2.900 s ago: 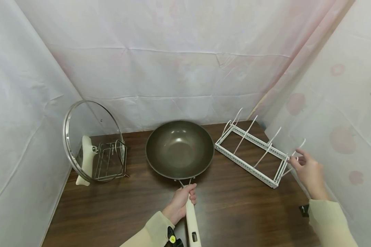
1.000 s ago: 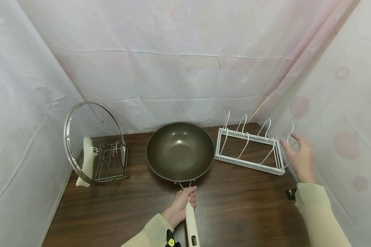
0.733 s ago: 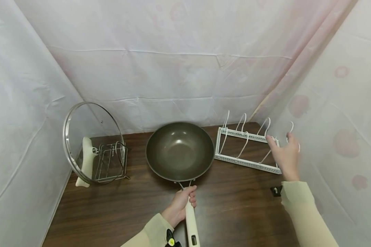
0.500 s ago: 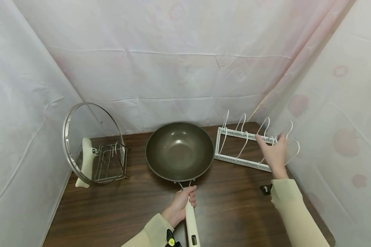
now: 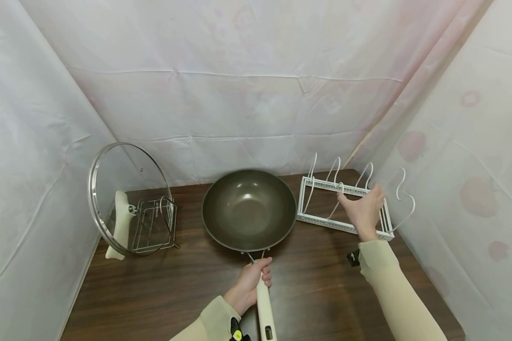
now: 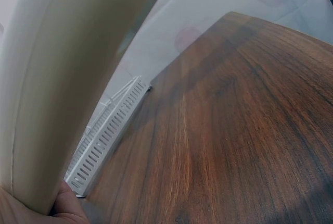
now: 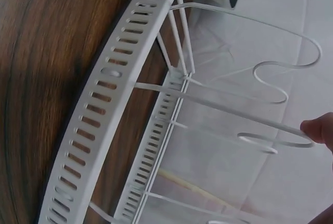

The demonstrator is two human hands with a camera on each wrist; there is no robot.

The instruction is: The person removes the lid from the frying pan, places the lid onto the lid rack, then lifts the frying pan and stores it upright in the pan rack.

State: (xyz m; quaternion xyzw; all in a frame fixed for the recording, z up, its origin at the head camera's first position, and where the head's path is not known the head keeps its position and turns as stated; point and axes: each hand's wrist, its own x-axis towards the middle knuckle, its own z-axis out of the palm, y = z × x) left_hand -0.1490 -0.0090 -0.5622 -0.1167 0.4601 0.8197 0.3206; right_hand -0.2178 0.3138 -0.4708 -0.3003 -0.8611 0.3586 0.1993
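My left hand [image 5: 245, 286] grips the cream handle [image 5: 263, 308] of a dark wok [image 5: 248, 208] near the pan end. The wok's inside faces up at the middle of the table. In the left wrist view the handle [image 6: 67, 67] fills the upper left. To the right stands a white pan rack [image 5: 324, 220] with several curved wire dividers. Over it is my right hand [image 5: 364, 210], thumb and fingers spread apart. In the right wrist view its thumb [image 7: 320, 130] is right at the tip of one wire divider [image 7: 223, 112]; the other fingers are mostly out of that view.
At the left a glass lid [image 5: 92, 189] with a steel rim and cream handle [image 5: 121, 222] leans upright in a metal wire stand [image 5: 172, 229]. Pale curtains [image 5: 239, 94] close in the brown wooden table [image 5: 315, 293] at the back and both sides.
The rack was turned between the first two frames, its right end swinging away from me. Since then my right hand has moved left from that end across the dividers. The left hand keeps holding the wok.
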